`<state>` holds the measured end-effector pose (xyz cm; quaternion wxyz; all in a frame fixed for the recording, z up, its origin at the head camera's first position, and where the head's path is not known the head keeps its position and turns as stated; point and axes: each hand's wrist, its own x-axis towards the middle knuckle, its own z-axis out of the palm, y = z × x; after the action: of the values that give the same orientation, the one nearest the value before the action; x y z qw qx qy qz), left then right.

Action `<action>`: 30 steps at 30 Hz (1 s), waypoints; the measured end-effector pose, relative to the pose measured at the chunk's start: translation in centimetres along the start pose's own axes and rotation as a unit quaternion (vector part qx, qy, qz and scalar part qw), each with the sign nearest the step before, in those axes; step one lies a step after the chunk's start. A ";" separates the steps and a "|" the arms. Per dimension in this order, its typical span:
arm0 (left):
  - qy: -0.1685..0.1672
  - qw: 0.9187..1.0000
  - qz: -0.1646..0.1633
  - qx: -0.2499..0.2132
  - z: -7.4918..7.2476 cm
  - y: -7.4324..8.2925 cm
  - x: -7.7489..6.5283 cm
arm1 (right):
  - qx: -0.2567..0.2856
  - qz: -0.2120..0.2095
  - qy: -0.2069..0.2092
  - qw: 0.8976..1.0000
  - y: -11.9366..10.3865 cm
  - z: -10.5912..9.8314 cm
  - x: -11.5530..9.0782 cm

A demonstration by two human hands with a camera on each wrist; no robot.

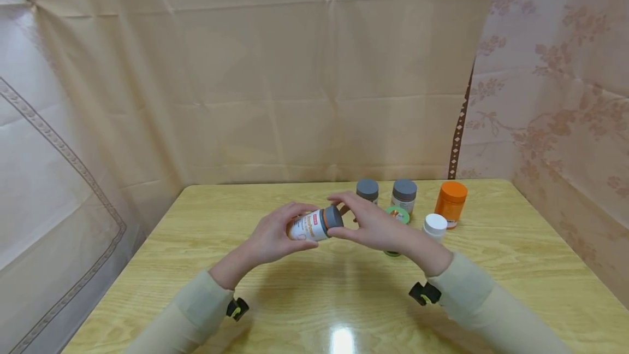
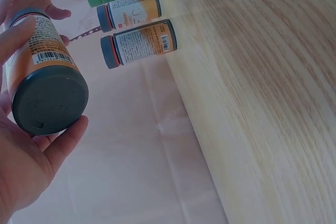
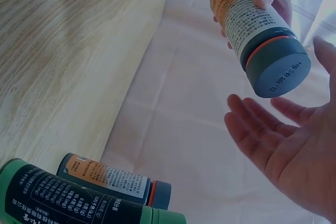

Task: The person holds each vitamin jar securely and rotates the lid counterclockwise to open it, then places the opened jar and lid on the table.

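Note:
Above the table, my left hand (image 1: 272, 234) grips a supplement bottle (image 1: 307, 227) with a white and orange label, tilted so its dark grey cap (image 1: 332, 216) points right. The thumb is below and the fingers above in the head view. Its dark base (image 2: 50, 100) faces the left wrist camera. My right hand (image 1: 375, 223) is at the cap end, thumb and fingers spread around the cap. From the right wrist, a gap shows between those fingertips (image 3: 233, 119) and the cap, and nothing is in that palm.
To the right, behind my right forearm, stand two grey-capped bottles (image 1: 367, 190), a green-lidded container (image 1: 398, 213), a white-capped bottle (image 1: 435, 225) and an orange jar (image 1: 451, 201). The wooden table (image 1: 221, 201) ends at a beige cloth (image 1: 255, 97) hanging behind it.

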<state>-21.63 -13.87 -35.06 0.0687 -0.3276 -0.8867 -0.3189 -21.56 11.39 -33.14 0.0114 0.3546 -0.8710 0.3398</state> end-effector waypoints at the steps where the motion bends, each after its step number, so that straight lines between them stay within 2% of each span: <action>1: -0.001 1.000 0.001 0.000 0.0 0.0 0.0 | 0.006 0.014 -0.001 1.000 0.0 0.0 0.0; 5: 0.001 1.000 0.001 0.000 0.0 0.2 0.0 | 0.019 0.052 -0.009 0.998 0.0 0.2 0.0; 12: 0.001 1.000 0.001 -0.001 -0.1 0.3 -0.1 | 0.022 0.066 -0.020 0.997 0.1 0.2 0.2; 17: 0.001 1.000 0.004 0.003 -0.1 0.3 0.0 | 0.016 0.050 -0.019 0.998 0.0 0.1 0.2; 25: 0.002 1.000 0.005 0.001 -0.2 0.3 0.0 | 0.038 0.014 -0.008 0.999 -0.1 -0.1 0.1; 30: 0.001 1.000 0.001 -0.001 -0.2 0.2 -0.2 | 0.028 -0.024 -0.011 0.999 0.0 -0.1 0.0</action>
<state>-21.33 -13.99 -34.83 0.0693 -0.3282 -0.8860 -0.3202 -21.54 11.48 -33.02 0.0001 0.3789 -0.8526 0.3599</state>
